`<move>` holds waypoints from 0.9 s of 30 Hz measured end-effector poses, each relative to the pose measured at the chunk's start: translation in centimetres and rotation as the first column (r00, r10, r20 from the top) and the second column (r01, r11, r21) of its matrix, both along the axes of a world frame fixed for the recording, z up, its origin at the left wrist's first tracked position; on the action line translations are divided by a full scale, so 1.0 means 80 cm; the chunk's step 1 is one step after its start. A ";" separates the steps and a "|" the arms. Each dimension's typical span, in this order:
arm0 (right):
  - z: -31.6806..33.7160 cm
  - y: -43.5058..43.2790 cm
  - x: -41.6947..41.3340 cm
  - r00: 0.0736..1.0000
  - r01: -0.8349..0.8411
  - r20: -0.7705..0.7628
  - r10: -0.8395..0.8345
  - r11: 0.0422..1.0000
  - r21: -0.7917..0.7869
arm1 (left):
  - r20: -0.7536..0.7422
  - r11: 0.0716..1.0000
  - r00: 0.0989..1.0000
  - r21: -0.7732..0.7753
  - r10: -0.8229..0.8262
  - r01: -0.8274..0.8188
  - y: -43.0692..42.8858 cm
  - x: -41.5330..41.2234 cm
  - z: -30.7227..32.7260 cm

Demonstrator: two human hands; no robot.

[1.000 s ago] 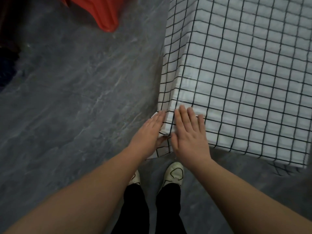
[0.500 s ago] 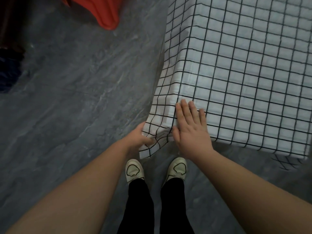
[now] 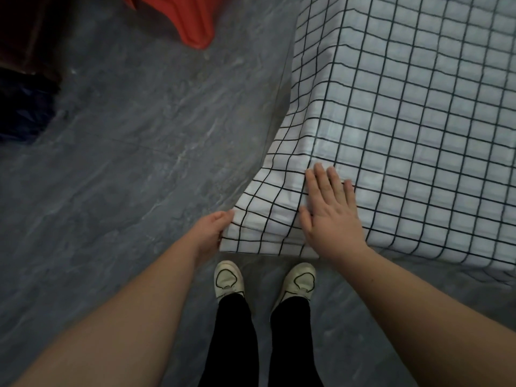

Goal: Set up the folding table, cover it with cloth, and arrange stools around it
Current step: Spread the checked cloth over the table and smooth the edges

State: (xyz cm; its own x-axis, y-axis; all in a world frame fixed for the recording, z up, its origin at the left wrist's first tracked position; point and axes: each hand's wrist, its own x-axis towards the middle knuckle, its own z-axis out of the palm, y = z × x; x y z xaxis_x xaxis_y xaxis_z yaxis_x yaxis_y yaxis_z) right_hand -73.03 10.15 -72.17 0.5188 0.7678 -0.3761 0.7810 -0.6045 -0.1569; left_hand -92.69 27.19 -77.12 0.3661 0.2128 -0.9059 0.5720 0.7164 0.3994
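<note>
White cloth (image 3: 418, 135) corner gripped by left hand (image 3: 210, 233), fingertips seemingly tucked underneath

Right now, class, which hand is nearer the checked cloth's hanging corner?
Left. The left hand grips that corner of the cloth; the right hand lies flat on it, farther right.

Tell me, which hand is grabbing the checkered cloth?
The left hand: its fingers curl round the loose corner of the cloth. The right hand only lies flat on top of the cloth, fingers straight.
</note>
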 end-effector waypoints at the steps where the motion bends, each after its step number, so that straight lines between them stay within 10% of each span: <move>1: -0.002 0.000 0.000 1.000 0.003 0.002 -0.003 1.000 0.000 | 0.021 0.999 0.999 -0.018 0.044 -0.044 -0.001 -0.005 -0.002; 7: -0.008 0.000 -0.001 1.000 0.005 0.020 -0.006 1.000 0.011 | -0.126 0.989 0.989 0.117 -0.073 0.088 -0.024 -0.027 -0.019; 13: -0.011 -0.002 -0.003 1.000 0.004 0.027 -0.005 1.000 0.024 | -0.072 0.983 0.996 -0.178 -0.050 0.036 -0.017 -0.022 -0.007; 19: -0.011 0.000 -0.004 1.000 -0.005 0.028 0.004 0.999 0.035 | -0.347 0.978 0.921 0.047 -0.177 0.205 -0.011 0.013 -0.008; 21: -0.012 -0.001 -0.002 0.999 -0.009 0.031 0.007 0.999 0.041 | -0.525 0.823 0.826 0.365 -0.204 0.435 -0.014 0.023 -0.020; 23: -0.011 -0.001 0.000 1.000 -0.014 0.028 0.013 0.999 0.038 | -0.389 0.678 0.914 0.642 -0.115 0.359 -0.024 0.038 -0.015; 27: -0.008 -0.002 0.000 1.000 -0.010 0.018 0.009 0.999 0.044 | -0.191 0.422 0.740 0.719 -0.645 0.553 -0.061 0.075 0.015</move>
